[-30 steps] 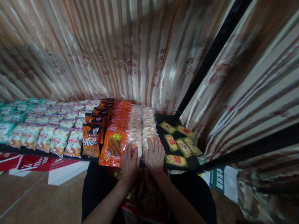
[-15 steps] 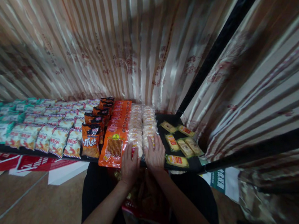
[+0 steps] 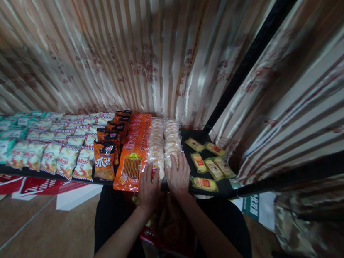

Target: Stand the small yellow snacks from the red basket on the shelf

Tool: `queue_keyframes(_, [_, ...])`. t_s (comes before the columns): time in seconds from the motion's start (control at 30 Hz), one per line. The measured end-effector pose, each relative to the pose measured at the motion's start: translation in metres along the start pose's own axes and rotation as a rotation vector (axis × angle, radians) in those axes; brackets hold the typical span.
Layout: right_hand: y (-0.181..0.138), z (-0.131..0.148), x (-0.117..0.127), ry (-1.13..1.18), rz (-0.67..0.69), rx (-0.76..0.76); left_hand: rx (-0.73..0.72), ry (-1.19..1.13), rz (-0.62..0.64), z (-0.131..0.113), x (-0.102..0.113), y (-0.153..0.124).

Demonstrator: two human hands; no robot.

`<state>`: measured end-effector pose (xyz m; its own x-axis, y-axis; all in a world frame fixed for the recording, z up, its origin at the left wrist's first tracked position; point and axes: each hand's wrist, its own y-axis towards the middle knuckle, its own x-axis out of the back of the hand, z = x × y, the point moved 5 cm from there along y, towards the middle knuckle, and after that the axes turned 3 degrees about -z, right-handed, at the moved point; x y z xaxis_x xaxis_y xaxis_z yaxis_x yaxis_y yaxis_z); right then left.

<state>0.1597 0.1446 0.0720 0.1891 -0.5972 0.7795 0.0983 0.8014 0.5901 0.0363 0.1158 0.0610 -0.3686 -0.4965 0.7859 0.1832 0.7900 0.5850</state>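
Observation:
Two rows of clear packets of pale round cakes (image 3: pixel 164 140) run back along a black shelf (image 3: pixel 221 187). My left hand (image 3: pixel 149 187) lies flat on the front of the left row, fingers together and stretched out, next to the orange snack packs (image 3: pixel 134 154). Beside it, my right hand (image 3: pixel 178 174) rests palm down on the front packet of the right row, fingers spread. Neither hand grips anything that I can see.
Small yellow packets (image 3: pixel 209 166) lie scattered on the shelf to the right. Dark orange bags (image 3: pixel 105 159), then red-and-white and teal bags (image 3: pixel 36 147) fill the shelf to the left. Striped shiny curtain (image 3: pixel 137 49) hangs behind and to the right. Red-and-white boards (image 3: pixel 35 187) lie on the floor.
Both hands have slid slightly away from me along the cake rows; the view has tilted a little. Nothing was picked up.

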Motion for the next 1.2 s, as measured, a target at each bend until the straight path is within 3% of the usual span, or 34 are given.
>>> queue_keyframes(0.47, [-0.008,-0.009,0.003,0.031,-0.020,-0.064,-0.036,-0.004,-0.008,0.002,0.000,-0.003])
queue_keyframes(0.73, [-0.019,-0.005,0.014,0.095,-0.025,-0.010,-0.051,-0.028,0.019,0.006,-0.001,-0.009])
queue_keyframes(0.97, [-0.048,0.003,0.021,0.179,-0.041,0.050,-0.064,-0.064,-0.002,-0.003,0.006,-0.023])
queue_keyframes(1.2, [-0.104,0.008,0.029,0.347,-0.028,0.136,-0.191,-0.324,-0.009,-0.022,0.019,-0.070])
